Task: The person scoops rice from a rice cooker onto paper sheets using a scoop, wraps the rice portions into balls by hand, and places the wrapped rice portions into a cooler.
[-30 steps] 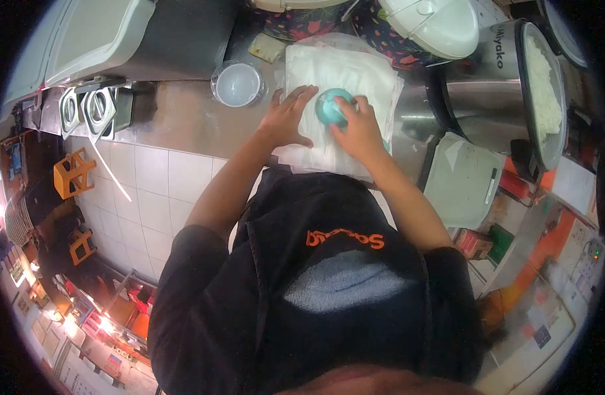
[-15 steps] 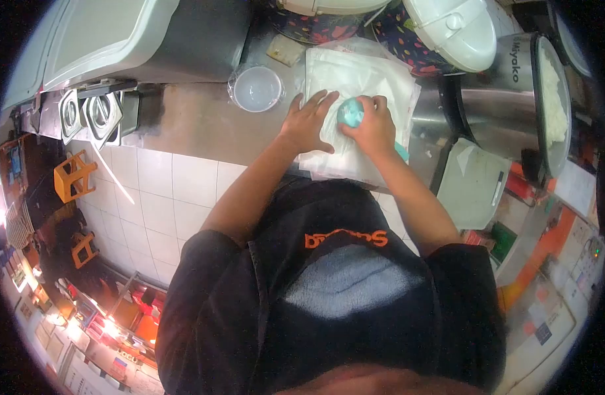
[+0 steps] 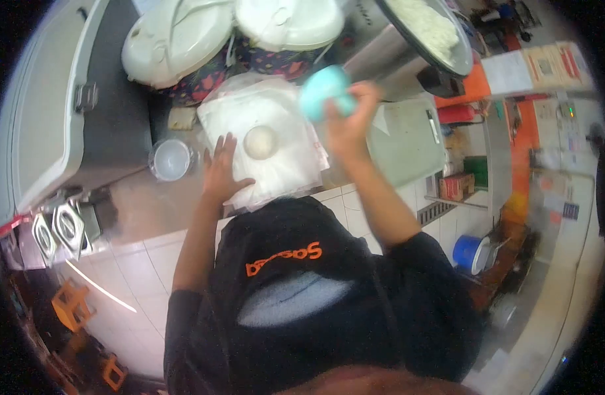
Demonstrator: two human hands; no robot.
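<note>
A pale, rounded mound of what looks like rice (image 3: 261,143) sits on a stack of white wrapping paper (image 3: 282,174) on the metal counter. My left hand (image 3: 224,172) lies on the paper's left edge with fingers spread, just beside the mound. Above the right side of the stack, my right hand (image 3: 352,122) grips a teal bowl-shaped scoop (image 3: 323,92), blurred by motion. The scoop is apart from the paper. Left of the stack stands a small translucent bowl (image 3: 171,160).
A large steel pot of white rice (image 3: 429,33) stands at the upper right, near a pale cutting board (image 3: 408,141). Two lidded containers (image 3: 180,46) line the back. A grey box (image 3: 111,112) and metal pans with lids (image 3: 65,230) are on the left.
My right hand has lifted the teal scoop off the paper and moved it up and right, uncovering the mound. My left hand stays on the paper. The view has turned right.
</note>
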